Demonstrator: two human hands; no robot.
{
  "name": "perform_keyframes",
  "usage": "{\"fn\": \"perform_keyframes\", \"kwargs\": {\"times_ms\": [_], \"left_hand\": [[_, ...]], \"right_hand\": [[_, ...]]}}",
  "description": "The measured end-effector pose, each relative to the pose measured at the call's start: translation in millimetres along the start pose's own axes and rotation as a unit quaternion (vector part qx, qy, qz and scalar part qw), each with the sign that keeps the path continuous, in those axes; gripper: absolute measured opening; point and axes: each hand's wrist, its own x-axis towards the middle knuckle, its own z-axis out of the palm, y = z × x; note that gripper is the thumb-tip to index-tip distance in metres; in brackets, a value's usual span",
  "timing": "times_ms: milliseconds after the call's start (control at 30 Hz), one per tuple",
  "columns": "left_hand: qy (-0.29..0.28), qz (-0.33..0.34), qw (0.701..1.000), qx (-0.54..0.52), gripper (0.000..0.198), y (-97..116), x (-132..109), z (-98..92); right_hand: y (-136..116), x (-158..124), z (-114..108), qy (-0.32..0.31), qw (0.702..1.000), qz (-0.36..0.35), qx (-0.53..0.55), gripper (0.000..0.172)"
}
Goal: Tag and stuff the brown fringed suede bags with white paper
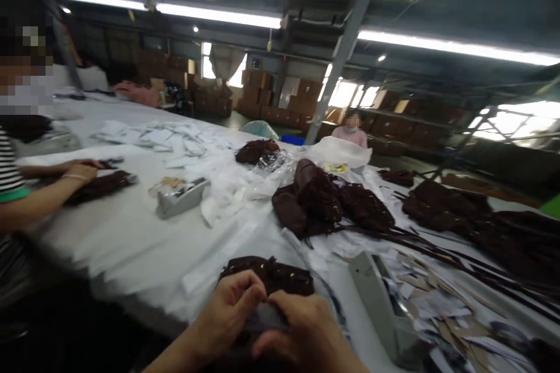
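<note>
My left hand (234, 310) and my right hand (301, 323) meet at the table's front edge, fingertips nearly touching. Thumb and forefinger of the left are pinched together. The right hand's fingers are curled in, its thumb lower down. A greyish, glossy patch shows between the hands, but what they pinch is too small and blurred to name. Just behind them lies a dark brown bag (280, 275) with small brass-coloured fittings, its near side partly covered by my fingers.
A grey tape dispenser (387, 309) stands at right beside scattered paper and card scraps (455, 309). Brown bags (315, 198) with long straps are heaped behind. Another dispenser (181, 198) sits left of centre. A co-worker's hands (83, 172) handle a brown piece at far left.
</note>
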Motion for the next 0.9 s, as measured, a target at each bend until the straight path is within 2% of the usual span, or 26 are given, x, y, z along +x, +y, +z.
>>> {"fn": "perform_keyframes", "kwargs": {"times_ms": [67, 133, 233, 300, 367, 433, 567, 667, 733, 800, 867, 900], "left_hand": [[-0.004, -0.004, 0.998, -0.067, 0.048, 6.2, -2.7, -3.1], [0.009, -0.021, 0.992, -0.122, 0.045, 13.8, -4.0, -2.6], [0.066, -0.045, 0.97, -0.231, 0.039, 24.3, -3.2, 4.6], [0.116, -0.036, 0.941, -0.317, 0.036, 28.7, -0.2, 12.2], [0.156, -0.005, 0.913, -0.376, 0.034, 29.4, 3.7, 19.8], [0.177, 0.032, 0.906, -0.383, 0.033, 25.8, 7.0, 25.2], [0.173, 0.085, 0.938, -0.288, 0.03, 15.3, 8.9, 22.8], [0.103, 0.094, 0.98, -0.14, 0.036, 21.6, 7.9, 13.4], [0.053, 0.104, 0.993, 0.004, 0.045, 35.5, 7.6, 9.3], [0.053, 0.132, 0.983, 0.12, 0.047, 54.4, 9.0, 9.5], [0.083, 0.166, 0.974, 0.13, 0.038, 75.8, 13.2, 13.5], [0.102, 0.183, 0.974, 0.086, 0.035, 86.8, 16.4, 16.5]], "right_hand": [[-9.4, 7.9, 9.2, -0.019, 0.999, -0.015, 0.026, 0.068], [-10.5, 15.7, 2.9, -0.043, 0.998, -0.031, 0.04, 0.069], [-14.9, 23.8, -3.9, -0.061, 0.995, -0.037, 0.064, 0.07], [-22.2, 24.1, 3.9, -0.038, 0.997, -0.018, 0.072, 0.067], [-28.0, 20.8, 19.2, 0.006, 0.998, 0.01, 0.061, 0.057], [-29.0, 15.5, 35.2, 0.063, 0.997, 0.018, 0.038, 0.046], [-19.9, 5.4, 49.8, 0.12, 0.992, -0.024, -0.037, 0.034], [-14.4, 4.9, 41.6, 0.116, 0.986, -0.039, -0.118, 0.031], [-15.4, 10.8, 27.2, 0.079, 0.985, -0.048, -0.146, 0.025], [-20.2, 21.9, 5.9, 0.032, 0.989, -0.06, -0.128, 0.018], [-27.3, 36.1, -18.7, -0.003, 0.996, -0.057, -0.071, 0.015], [-31.2, 43.3, -30.2, -0.007, 0.998, -0.047, -0.039, 0.016]]}}
